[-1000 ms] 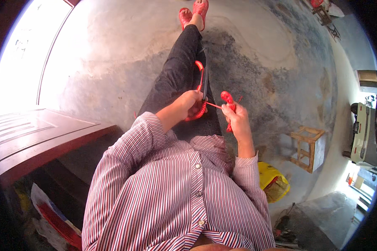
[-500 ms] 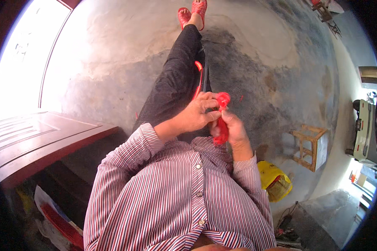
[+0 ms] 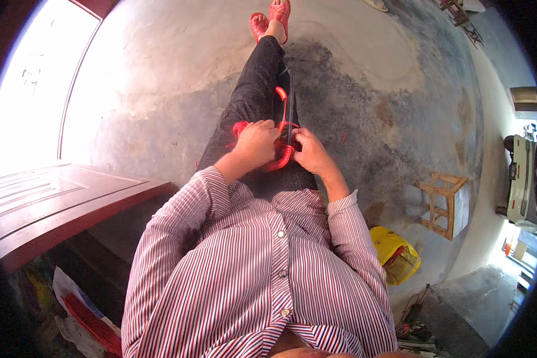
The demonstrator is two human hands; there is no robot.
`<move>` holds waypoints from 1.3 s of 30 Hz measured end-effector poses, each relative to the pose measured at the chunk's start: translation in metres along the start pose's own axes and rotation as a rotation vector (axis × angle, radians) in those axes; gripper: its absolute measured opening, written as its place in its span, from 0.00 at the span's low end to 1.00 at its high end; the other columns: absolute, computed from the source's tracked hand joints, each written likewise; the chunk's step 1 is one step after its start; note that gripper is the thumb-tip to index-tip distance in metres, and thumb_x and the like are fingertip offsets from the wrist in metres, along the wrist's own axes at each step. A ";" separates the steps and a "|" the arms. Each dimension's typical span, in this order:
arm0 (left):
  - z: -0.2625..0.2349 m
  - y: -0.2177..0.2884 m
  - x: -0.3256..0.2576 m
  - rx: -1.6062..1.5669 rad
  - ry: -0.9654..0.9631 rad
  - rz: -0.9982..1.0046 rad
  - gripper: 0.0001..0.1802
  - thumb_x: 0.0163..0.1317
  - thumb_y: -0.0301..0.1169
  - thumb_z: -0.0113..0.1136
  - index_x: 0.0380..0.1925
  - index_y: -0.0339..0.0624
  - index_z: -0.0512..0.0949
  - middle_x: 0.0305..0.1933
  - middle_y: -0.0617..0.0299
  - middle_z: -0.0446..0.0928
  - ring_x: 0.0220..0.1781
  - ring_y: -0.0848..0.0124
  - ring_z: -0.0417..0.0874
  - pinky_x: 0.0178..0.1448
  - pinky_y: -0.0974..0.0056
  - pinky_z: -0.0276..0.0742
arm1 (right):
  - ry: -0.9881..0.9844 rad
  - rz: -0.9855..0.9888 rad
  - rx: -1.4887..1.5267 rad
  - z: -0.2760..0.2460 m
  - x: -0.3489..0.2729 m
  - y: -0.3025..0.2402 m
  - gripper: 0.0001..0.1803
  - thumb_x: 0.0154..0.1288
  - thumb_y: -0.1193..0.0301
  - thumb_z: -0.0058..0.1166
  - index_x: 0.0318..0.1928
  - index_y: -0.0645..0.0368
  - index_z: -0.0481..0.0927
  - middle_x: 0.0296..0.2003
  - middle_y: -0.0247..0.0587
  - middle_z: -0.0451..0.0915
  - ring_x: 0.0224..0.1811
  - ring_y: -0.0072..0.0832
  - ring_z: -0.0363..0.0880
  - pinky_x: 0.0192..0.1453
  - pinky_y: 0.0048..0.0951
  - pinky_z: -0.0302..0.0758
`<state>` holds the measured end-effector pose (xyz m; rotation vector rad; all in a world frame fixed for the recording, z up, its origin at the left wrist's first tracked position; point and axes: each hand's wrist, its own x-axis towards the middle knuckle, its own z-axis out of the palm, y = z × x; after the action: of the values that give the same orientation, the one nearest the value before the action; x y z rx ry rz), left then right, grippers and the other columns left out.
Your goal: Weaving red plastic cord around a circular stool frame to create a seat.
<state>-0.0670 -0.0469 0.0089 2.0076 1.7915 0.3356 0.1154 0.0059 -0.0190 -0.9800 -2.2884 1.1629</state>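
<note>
My left hand (image 3: 258, 143) is closed over my lap, with a red bundle (image 3: 240, 128) of cord-like strands poking out past its left side. My right hand (image 3: 310, 154) is closed too, its fingers pinching at the right edge of a red braided band (image 3: 281, 160). That band curves between the two hands above the dark trousers. Just beyond them lies a red curved handle-like piece (image 3: 281, 93) with a thin red strip running back toward my hands. Beside it a long dark narrow strap or rod (image 3: 290, 107) reaches between the hands. My fingers partly hide the red work.
A small wooden stool (image 3: 443, 206) stands on the floor at the right, near a yellow bag (image 3: 395, 255). At the left is a dark red panelled wooden surface (image 3: 71, 197). Farther right, a light green vehicle (image 3: 520, 179) shows. Red slippers (image 3: 279, 13) are on my outstretched feet.
My hands have moved apart and lower onto the lap. The red bundle went from between both hands to the left hand's side, and the braided band now shows between them.
</note>
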 end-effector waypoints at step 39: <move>0.010 0.002 0.007 -0.569 -0.246 -0.477 0.16 0.64 0.38 0.55 0.35 0.33 0.80 0.19 0.55 0.76 0.18 0.70 0.77 0.24 0.62 0.73 | -0.054 0.216 -0.056 -0.012 -0.006 -0.025 0.10 0.54 0.74 0.59 0.38 0.58 0.79 0.33 0.44 0.80 0.38 0.42 0.81 0.41 0.36 0.78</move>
<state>-0.0601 -0.0419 0.0004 1.1442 1.7046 0.3734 0.1166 -0.0024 0.0081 -1.2581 -2.3124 1.2288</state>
